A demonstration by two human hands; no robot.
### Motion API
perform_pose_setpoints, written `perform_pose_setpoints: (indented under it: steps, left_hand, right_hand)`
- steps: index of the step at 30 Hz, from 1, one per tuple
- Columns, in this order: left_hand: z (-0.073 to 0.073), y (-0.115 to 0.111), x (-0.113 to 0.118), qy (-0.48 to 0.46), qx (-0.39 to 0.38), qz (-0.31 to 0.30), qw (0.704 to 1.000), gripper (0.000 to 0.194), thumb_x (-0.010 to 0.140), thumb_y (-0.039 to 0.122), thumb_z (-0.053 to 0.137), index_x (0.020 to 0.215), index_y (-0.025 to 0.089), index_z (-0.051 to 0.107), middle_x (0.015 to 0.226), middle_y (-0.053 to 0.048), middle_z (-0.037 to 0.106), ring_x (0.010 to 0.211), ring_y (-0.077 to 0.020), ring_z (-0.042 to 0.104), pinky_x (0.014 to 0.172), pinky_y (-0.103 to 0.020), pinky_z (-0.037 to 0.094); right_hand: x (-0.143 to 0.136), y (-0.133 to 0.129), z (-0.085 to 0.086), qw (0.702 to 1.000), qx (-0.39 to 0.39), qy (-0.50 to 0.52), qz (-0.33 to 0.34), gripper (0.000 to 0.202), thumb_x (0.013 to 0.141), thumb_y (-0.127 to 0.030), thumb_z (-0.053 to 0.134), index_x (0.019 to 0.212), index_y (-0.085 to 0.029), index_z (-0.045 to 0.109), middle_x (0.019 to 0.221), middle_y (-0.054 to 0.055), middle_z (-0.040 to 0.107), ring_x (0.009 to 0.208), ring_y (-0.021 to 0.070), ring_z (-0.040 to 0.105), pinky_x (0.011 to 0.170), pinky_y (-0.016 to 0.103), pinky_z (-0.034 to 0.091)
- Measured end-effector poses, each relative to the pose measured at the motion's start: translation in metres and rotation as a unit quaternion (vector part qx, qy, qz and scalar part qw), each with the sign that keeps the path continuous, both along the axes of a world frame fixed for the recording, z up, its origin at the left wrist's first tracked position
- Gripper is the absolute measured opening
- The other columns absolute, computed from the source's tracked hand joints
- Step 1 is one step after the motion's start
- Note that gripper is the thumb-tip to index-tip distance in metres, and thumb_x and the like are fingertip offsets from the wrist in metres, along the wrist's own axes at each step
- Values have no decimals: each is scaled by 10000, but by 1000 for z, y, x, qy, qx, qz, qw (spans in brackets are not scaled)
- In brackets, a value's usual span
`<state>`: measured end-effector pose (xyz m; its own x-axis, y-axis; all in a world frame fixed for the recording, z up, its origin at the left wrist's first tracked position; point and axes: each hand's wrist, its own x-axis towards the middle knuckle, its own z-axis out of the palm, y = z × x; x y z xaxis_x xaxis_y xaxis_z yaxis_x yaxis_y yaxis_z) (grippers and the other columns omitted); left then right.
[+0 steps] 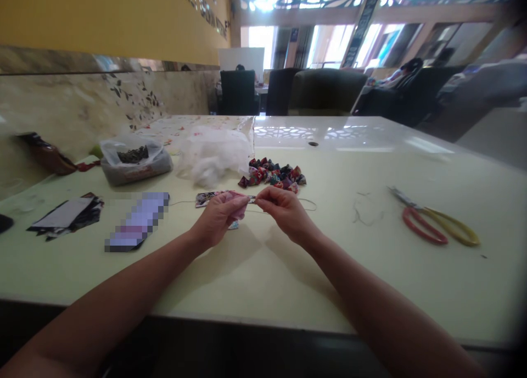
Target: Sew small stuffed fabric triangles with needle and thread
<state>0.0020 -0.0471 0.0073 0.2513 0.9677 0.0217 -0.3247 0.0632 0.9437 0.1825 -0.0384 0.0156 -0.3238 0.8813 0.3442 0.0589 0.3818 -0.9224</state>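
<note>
My left hand (218, 216) is closed on a small piece of pink fabric (237, 202) above the table's middle. Close to its fingertips, my right hand (284, 210) is pinched; what lies between its fingers is too small to make out. A dark thread (307, 202) loops out to the right from near the hands, and more thread trails left. Patterned fabric pieces (205, 198) lie just behind my left hand. Beyond both hands sits a pile of small stuffed fabric shapes (274, 173) in mixed colours.
White stuffing (209, 153) in clear plastic lies behind my left hand, beside a plastic bag (135, 164) of dark bits. At left are a phone (140, 221) and dark fabric scraps (68, 216). Scissors (428, 216) and loose thread (366, 216) lie right. People sit far back.
</note>
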Motion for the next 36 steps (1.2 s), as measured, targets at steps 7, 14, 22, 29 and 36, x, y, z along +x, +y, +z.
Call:
perform_pose_setpoints:
  steps: [7,14,22,29,36]
  left_hand:
    - [0,0,0,1,-3,6,1000,249,784,303,769,731,126,602,566,58,406,520,-44,334,522,-186,291]
    - [-2,1,-1,5,0,0,1000,269,799,310,753,708,132,573,565,60,390,519,-44,321,529,-187,301]
    - [-1,2,-1,10,2,-12,1000,330,791,317,751,642,149,509,557,61,365,517,-51,307,534,-197,314]
    - [0,1,-1,8,-7,-27,1000,377,791,319,747,619,164,449,561,63,337,520,-56,279,521,-199,299]
    - [0,1,0,7,-4,-34,999,392,796,310,738,607,164,428,571,65,304,523,-57,253,517,-203,268]
  right_hand:
    - [0,-1,1,1000,6,-4,3,169,847,-296,631,735,-173,599,718,-5,549,707,123,461,682,277,377]
    - [1,0,-1,1000,1,-4,7,167,847,-306,638,743,-178,612,714,-7,545,705,123,458,676,275,374]
    - [3,2,-1,1000,-4,-3,19,158,837,-305,649,740,-182,626,701,-12,540,687,120,448,662,275,365]
    - [4,4,-1,1000,4,-6,22,147,830,-301,652,752,-177,638,734,-2,574,720,126,482,689,281,383]
    - [5,5,-2,999,28,-26,13,147,840,-306,639,758,-185,646,764,11,599,760,144,521,719,290,410]
